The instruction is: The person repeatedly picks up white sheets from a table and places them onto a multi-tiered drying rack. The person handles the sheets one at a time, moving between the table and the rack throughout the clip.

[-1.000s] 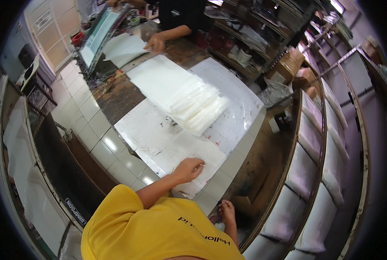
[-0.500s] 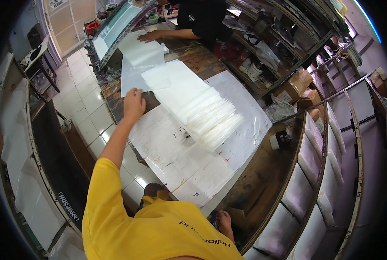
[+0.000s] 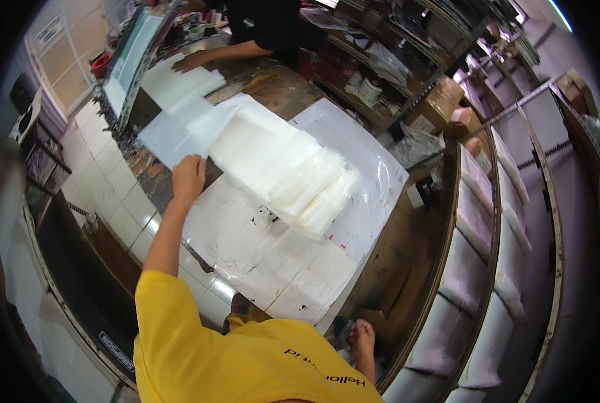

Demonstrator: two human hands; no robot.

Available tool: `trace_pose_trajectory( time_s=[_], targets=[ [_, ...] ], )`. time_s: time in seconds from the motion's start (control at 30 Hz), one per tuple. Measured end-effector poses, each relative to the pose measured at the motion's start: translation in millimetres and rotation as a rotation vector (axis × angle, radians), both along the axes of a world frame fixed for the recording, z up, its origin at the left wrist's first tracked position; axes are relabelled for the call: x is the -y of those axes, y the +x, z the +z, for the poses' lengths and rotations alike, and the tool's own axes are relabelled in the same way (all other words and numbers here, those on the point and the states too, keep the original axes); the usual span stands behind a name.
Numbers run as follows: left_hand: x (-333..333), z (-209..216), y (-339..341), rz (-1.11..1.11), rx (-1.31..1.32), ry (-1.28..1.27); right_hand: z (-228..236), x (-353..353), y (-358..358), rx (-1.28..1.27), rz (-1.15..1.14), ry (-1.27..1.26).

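Note:
My left hand (image 3: 189,178) reaches forward over the table, its fingers closed on the near edge of a thin translucent plastic sheet (image 3: 173,138). That sheet bridges the gap between two piles and overlaps the corner of a fanned stack of whitish translucent sheets (image 3: 266,151). Low by my side hangs my right hand (image 3: 362,337), fingers curled and nothing visible in them. Across the table, another person's hand (image 3: 191,62) lies flat on a smaller pile of sheets (image 3: 172,84).
A tilted printing frame (image 3: 133,57) stands at the table's far left. White boards (image 3: 236,232) with dark smudges lie under the fanned stack. Shelves (image 3: 407,50) and cardboard boxes (image 3: 439,104) line the far right. A rack holding white panels (image 3: 464,269) is close on my right.
The view has shifted, so the table sits further left. The translucent sheet has turned and shifted relative to the stacks, with my left hand at its edge. My right hand shows a little higher.

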State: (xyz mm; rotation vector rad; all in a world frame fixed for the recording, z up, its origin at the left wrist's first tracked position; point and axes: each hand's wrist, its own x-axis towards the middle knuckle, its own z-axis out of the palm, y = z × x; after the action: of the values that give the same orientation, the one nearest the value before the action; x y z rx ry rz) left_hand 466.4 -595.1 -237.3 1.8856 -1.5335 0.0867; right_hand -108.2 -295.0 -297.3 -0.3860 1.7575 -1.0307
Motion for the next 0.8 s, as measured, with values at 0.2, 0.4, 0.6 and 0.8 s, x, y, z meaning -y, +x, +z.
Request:
trace_pose_trajectory(
  time_s=[0.2, 0.4, 0.6, 0.8],
  targets=[
    [-62.8, 55.8, -138.3, -0.392, -0.104, -0.032, 93.0, 99.5, 63.6, 0.079, 0.263, -0.285],
    [-133.8, 82.7, -244.0, -0.682, -0.186, 0.236, 177.8, 164.9, 128.1, 0.151, 0.79, -0.448],
    [-159.4, 94.0, -307.9, -0.909, -0.173, 0.279, 168.2, 161.2, 86.7, -0.277, 0.811, -0.59],
    [-161.6, 121.5, -354.0, -1.134, -0.21, 0.153, 184.9, 161.0, -19.5, -0.441, 0.669, -0.6]
  ],
)
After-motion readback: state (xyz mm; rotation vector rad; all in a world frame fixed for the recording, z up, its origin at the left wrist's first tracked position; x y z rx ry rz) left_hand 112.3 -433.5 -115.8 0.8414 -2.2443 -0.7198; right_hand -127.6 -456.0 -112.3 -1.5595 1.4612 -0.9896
